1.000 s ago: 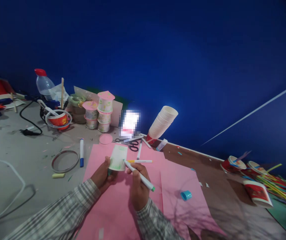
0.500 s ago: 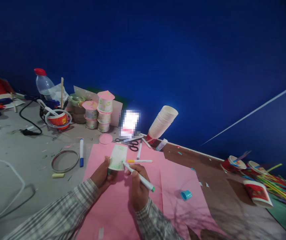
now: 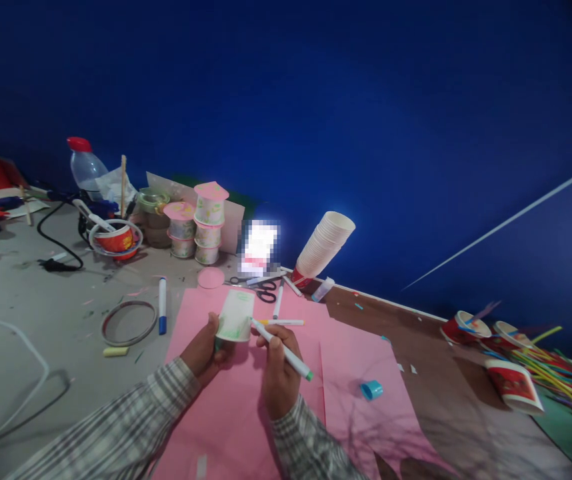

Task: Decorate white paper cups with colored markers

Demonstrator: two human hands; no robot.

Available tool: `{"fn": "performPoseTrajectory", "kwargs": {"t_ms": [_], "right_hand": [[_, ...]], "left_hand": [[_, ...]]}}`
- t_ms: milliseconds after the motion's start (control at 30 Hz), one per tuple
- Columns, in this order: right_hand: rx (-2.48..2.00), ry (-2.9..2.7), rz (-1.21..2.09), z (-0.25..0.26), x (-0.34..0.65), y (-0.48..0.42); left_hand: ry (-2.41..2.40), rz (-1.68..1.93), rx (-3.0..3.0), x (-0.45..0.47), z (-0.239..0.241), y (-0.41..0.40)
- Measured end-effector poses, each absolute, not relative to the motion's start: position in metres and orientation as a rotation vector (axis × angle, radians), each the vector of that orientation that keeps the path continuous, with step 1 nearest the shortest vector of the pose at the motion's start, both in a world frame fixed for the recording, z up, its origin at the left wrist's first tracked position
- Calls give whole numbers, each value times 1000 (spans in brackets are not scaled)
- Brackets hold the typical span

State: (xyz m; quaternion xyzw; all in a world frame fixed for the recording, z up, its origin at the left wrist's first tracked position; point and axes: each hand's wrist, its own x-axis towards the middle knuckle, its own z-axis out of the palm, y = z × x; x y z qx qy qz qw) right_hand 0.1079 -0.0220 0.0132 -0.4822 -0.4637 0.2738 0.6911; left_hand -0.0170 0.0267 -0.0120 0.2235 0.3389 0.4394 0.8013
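Note:
My left hand (image 3: 207, 350) is closed around a white paper cup (image 3: 236, 315) with green marks near its top and bottom edges. The cup is held over a sheet of pink paper (image 3: 206, 413). In my right hand (image 3: 281, 370) is a white marker with a green end (image 3: 289, 357), gripped like a pen. Its tip is close to the cup's right side; whether it touches I cannot tell. A yellow-capped marker (image 3: 291, 323) lies just beyond my right fingers. Past the cup are black-handled scissors (image 3: 267, 291) and a pink paper disc (image 3: 211, 278).
Decorated, pink-topped cup stacks (image 3: 209, 230) stand at the back, beside a bright pixelated screen (image 3: 261, 247). A leaning stack of paper cups (image 3: 325, 245) is near the blue wall. Left are a tape ring (image 3: 129, 323) and blue-capped marker (image 3: 163, 307); right, a blue cap (image 3: 371, 390) and pipe cleaners (image 3: 556, 377).
The marker in my right hand has shifted slightly right and up, its tip moving from the cup's front to its right edge. My left hand and the cup stay nearly still.

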Motion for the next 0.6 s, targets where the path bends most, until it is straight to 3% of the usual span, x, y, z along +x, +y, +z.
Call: {"fn": "performPoseTrajectory", "kwargs": {"t_ms": [600], "right_hand": [[-1078, -1051, 625, 12, 107, -23]], "left_hand": [[742, 946, 508, -17, -11, 26]]}}
